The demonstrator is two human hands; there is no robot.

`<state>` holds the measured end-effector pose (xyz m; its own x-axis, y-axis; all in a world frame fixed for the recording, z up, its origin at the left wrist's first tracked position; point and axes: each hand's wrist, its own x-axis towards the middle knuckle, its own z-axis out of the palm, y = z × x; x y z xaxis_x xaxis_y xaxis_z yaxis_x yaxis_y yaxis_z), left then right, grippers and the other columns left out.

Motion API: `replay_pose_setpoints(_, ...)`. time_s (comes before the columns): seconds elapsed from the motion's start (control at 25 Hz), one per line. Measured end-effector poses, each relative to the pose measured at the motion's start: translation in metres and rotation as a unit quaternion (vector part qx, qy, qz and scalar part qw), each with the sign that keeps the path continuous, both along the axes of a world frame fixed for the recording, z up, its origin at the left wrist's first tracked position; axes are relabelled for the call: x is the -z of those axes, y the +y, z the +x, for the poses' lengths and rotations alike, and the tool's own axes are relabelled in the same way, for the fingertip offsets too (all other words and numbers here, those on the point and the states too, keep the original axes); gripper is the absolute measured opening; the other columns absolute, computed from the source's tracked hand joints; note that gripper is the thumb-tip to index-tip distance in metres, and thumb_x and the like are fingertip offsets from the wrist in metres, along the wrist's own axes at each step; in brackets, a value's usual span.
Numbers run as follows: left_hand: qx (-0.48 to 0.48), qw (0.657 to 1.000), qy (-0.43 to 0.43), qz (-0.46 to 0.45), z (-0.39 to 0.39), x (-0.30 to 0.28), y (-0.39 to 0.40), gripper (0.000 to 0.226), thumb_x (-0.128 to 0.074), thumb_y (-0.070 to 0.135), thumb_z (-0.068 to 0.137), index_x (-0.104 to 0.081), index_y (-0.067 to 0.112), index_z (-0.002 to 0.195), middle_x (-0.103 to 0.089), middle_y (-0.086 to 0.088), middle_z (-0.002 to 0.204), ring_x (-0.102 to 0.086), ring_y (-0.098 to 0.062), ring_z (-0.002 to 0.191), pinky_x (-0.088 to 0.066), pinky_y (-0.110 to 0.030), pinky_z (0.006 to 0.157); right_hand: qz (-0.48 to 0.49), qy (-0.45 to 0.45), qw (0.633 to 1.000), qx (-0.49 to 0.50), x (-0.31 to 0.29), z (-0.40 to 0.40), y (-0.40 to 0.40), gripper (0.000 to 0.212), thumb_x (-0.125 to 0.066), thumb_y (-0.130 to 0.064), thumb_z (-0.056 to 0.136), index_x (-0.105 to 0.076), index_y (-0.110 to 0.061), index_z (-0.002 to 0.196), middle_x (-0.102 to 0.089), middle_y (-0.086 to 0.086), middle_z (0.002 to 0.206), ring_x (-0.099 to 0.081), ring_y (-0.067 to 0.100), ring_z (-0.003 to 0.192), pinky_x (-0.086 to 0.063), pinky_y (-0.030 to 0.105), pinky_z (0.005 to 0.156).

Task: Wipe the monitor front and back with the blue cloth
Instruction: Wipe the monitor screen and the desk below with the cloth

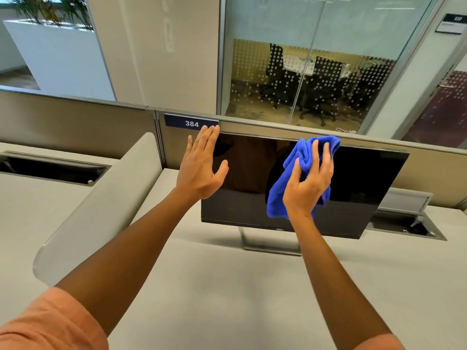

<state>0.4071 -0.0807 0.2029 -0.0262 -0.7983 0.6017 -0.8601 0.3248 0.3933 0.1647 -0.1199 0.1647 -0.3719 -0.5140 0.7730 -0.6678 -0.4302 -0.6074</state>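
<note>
**Obs. 1:** Blue cloth (pixel 298 178), microfibre by the look of it, bunched in the person's right hand (pixel 307 188). Fingers curled round it, thumb pinching a fold; loose ends hang below the wrist. It sits in front of the upper middle of the monitor (pixel 353 188) screen, top fold level with the top bezel.

**Obs. 2:** Pressed on the glass?

**Obs. 1:** Cannot tell from where I stand. Cloth overlaps the screen; contact not resolved.

**Obs. 2:** Monitor position?

**Obs. 1:** Far side of the desk (pixel 227 286), upright on a silver stand (pixel 270 245), screen dark and reflective, front face toward the person. Its back is close to the partition (pixel 75 122) behind it. Maker's mark on the lower bezel, centre.

**Obs. 2:** Left hand?

**Obs. 1:** Left hand (pixel 202 168) spread flat, fingers straight and together, thumb out wide, holding nothing. It is at the monitor's upper left corner, palm facing the screen edge. Touching or just off it: cannot tell.

**Obs. 2:** Sleeves?

**Obs. 1:** Salmon-coloured sleeve (pixel 50 322) on the left arm, near edge of view; forearms bare.

**Obs. 2:** Surroundings, outward.

**Obs. 1:** Dark plate reading "384" (pixel 191 122) on the partition, just beyond the left fingertips. Rounded grey divider (pixel 101 205) on the left of the desk. Open cable hatch (pixel 409 228) in the desktop to the right of the monitor, another hatch (pixel 50 168) on the neighbouring desk, far left. Beyond the partition, a glass-walled room (pixel 316 72) with dotted film and dark chairs inside. White planter (pixel 58 51) with greenery, far left.
</note>
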Motion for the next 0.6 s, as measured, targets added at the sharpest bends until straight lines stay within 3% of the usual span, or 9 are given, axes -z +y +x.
replay_pose_setpoints(0.08, 0.007, 1.000, 0.008, 0.002, 0.000, -0.003, 0.002, 0.073, -0.042, 0.041, 0.092, -0.019, 0.017, 0.158, -0.021, 0.000, 0.164, -0.007, -0.015, 0.153, 0.000, -0.043, 0.125, 0.038, 0.048, 0.998, 0.011, -0.004, -0.006, -0.013, 0.058, -0.045, -0.039, 0.101, -0.029, -0.023, 0.154, -0.021, 0.001, 0.163, -0.014, 0.023, 0.152, -0.009, 0.033, 0.124)
replay_pose_setpoints(0.2, 0.004, 1.000, 0.017, 0.007, 0.002, -0.008, 0.000, 0.069, -0.040, 0.041, 0.092, -0.025, 0.018, 0.156, -0.028, -0.001, 0.161, -0.014, -0.017, 0.152, 0.002, -0.042, 0.125, 0.056, 0.100, 0.993, 0.004, 0.002, 0.009, -0.021, 0.068, -0.046, -0.044, 0.100, -0.020, -0.017, 0.156, -0.013, 0.004, 0.165, -0.005, 0.027, 0.153, -0.007, 0.043, 0.125)
replay_pose_setpoints(0.32, 0.010, 0.999, 0.031, 0.000, 0.003, -0.011, -0.001, 0.067, -0.041, 0.039, 0.093, -0.027, 0.018, 0.155, -0.037, -0.003, 0.156, -0.024, -0.020, 0.149, 0.000, -0.041, 0.124, 0.030, 0.200, 0.979, -0.025, 0.007, 0.039, -0.023, 0.066, -0.049, -0.040, 0.099, -0.024, -0.015, 0.155, -0.021, 0.005, 0.163, -0.007, 0.029, 0.153, -0.006, 0.042, 0.125)
replay_pose_setpoints(0.48, 0.026, 0.998, 0.051, -0.013, 0.003, -0.010, -0.002, 0.065, -0.042, 0.036, 0.094, -0.028, 0.017, 0.155, -0.042, -0.005, 0.151, -0.030, -0.021, 0.146, -0.004, -0.044, 0.125, 0.015, 0.264, 0.964, -0.029, 0.000, 0.083, -0.026, 0.060, -0.048, -0.037, 0.098, -0.034, -0.013, 0.151, -0.035, 0.006, 0.156, -0.013, 0.027, 0.152, -0.011, 0.042, 0.124)
replay_pose_setpoints(0.6, 0.056, 0.992, 0.106, -0.021, 0.004, -0.007, -0.004, 0.063, -0.038, 0.041, 0.096, -0.028, 0.019, 0.154, -0.041, -0.001, 0.153, -0.032, -0.018, 0.145, -0.006, -0.044, 0.125, 0.006, 0.342, 0.938, -0.051, -0.007, 0.115, -0.025, 0.058, -0.046, -0.035, 0.097, -0.037, -0.011, 0.149, -0.038, 0.008, 0.154, -0.019, 0.027, 0.151, -0.014, 0.041, 0.124)
